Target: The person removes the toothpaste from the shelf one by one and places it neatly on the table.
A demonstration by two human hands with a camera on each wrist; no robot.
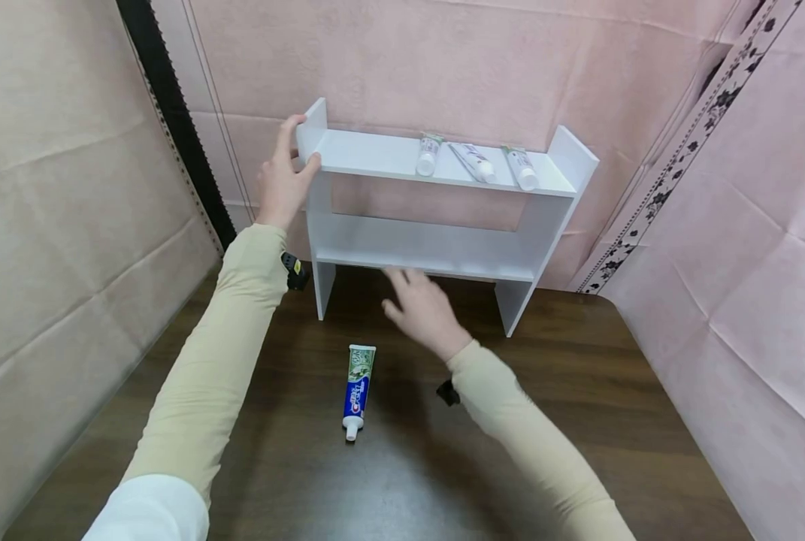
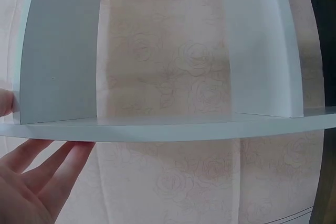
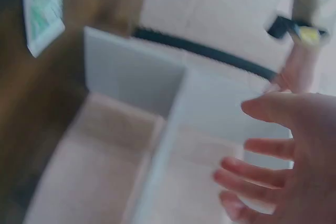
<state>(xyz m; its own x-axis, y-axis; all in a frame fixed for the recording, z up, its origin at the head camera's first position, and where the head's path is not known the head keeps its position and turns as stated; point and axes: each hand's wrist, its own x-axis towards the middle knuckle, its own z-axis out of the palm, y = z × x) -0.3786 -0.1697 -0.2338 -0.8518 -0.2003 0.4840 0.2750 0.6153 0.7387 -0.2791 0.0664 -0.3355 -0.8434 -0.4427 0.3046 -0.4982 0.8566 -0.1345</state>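
Observation:
A white two-tier shelf [image 1: 416, 240] stands at the back of the table. My left hand [image 1: 284, 184] holds the top of its left side panel; in the left wrist view the fingers [image 2: 65, 169] lie against the panel's outer face, with the thumb on the other side. In front of the lower board, my right hand [image 1: 425, 312] hovers with spread fingers, holding nothing. A blue and green Crest toothpaste tube [image 1: 358, 387] lies on the table, cap toward me. On the top board lie a toothpaste tube [image 1: 428, 154], a second tube [image 1: 475, 161] and a third tube [image 1: 521, 167].
The brown wooden table [image 1: 294, 466] extends forward from the shelf. Pale pink cloth [image 1: 456, 68] hangs behind, and more cloth walls [image 1: 767, 300] enclose both sides. A black strip [image 1: 179, 120] runs down the back left corner.

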